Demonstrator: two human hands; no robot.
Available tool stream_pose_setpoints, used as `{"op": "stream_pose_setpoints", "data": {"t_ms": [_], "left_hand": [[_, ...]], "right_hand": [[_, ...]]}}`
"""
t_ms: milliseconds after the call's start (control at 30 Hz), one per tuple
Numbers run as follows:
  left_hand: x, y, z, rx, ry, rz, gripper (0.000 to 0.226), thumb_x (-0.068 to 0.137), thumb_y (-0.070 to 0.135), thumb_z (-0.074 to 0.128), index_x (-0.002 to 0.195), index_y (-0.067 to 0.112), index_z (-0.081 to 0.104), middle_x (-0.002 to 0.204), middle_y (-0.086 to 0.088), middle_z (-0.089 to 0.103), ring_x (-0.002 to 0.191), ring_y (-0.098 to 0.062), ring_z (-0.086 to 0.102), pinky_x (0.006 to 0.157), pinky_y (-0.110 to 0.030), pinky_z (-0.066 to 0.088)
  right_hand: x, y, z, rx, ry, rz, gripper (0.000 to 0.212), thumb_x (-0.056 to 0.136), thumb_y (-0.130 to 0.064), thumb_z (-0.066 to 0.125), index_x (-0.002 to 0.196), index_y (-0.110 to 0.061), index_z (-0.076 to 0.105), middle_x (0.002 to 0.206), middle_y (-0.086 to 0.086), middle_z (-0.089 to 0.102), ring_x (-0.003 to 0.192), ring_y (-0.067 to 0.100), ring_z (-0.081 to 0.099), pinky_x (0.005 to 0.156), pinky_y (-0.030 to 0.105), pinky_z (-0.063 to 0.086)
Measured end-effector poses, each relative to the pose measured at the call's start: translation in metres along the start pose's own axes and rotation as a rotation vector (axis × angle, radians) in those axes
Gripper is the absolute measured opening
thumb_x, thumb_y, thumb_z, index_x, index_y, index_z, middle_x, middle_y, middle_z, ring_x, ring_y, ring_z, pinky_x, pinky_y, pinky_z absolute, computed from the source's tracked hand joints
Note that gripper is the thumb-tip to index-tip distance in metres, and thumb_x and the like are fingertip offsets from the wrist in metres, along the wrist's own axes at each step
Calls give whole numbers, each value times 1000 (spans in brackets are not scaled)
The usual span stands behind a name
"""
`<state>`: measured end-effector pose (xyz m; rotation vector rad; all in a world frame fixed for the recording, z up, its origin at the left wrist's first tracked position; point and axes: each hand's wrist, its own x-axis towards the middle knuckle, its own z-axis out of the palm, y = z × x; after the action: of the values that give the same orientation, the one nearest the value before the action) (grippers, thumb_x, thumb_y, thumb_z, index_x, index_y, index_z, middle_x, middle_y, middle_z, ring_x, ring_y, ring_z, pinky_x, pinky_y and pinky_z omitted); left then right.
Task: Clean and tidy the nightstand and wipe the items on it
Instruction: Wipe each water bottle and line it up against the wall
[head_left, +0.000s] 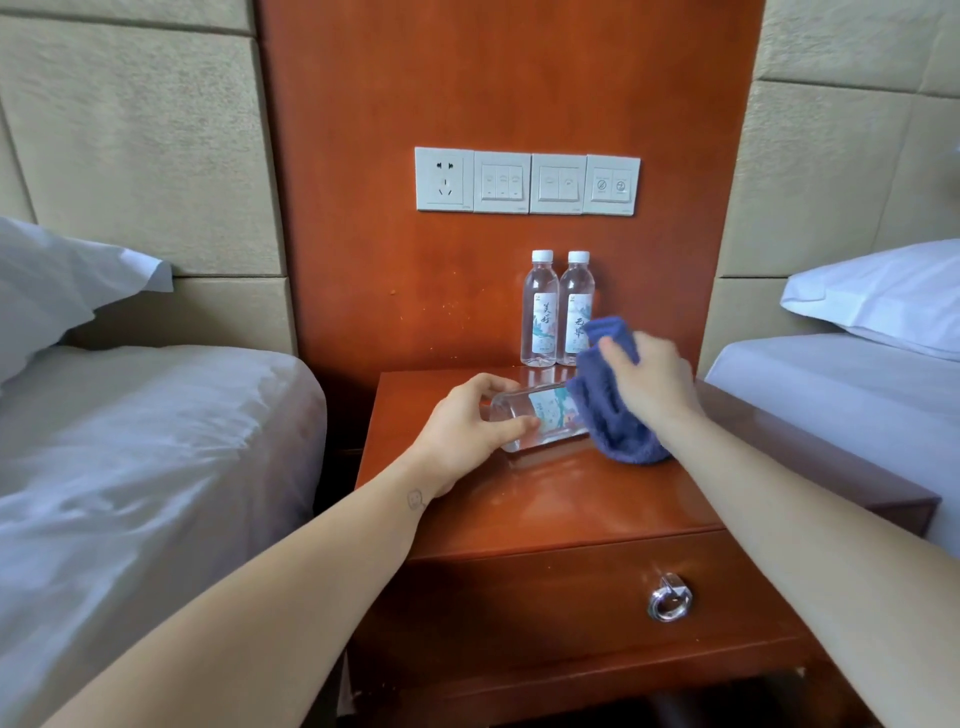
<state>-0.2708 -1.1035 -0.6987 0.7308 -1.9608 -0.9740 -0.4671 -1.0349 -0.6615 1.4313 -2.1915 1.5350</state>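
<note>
Left hand (467, 422) grips sideways bottle (540, 415) by its base, at desk (571, 501); right hand (649, 379) clutches blue cloth (615, 421) over other end.

A: Left?
B: Left pillow (62, 275), white, on left bed (156, 441), white sheet; beige padded wall (135, 156) behind.
A: Right?
B: Right pillow (883, 296) on right bed (841, 384), same padding behind.
A: Centre?
B: Wood wall panel (493, 78) with socket (444, 179), then three switch plates (558, 183), one row.

Left hand (467, 423), right hand (652, 384), forearms (311, 577) bare; small square tattoo (415, 500), left wrist.
</note>
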Motion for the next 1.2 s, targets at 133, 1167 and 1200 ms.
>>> {"op": "stream_pose_setpoints", "data": {"t_ms": [133,1167,1200], "left_hand": [[-1,1,-1,114,36,-49,52,83,34,75,129,26,52,114,4,59,102,-13,58,84,-22,43],[2,-3,0,127,-23,2,54,66,32,89,110,31,57,113,12,64,109,-10,60,97,-34,49],[1,-2,1,135,-27,-19,59,70,36,85,120,30,55,116,11,62,111,-9,58,97,-30,46]], "right_hand": [[-15,14,9,-248,-308,-180,46,96,-53,31,135,-37,47,135,-4,54,133,21,42,104,39,37],[-13,32,-11,-327,-266,-111,38,104,-31,30,122,-11,57,120,14,63,111,31,56,90,40,43],[-14,31,-10,-313,-268,-108,38,104,-31,30,122,-11,57,121,14,62,111,31,56,90,39,43]]}}
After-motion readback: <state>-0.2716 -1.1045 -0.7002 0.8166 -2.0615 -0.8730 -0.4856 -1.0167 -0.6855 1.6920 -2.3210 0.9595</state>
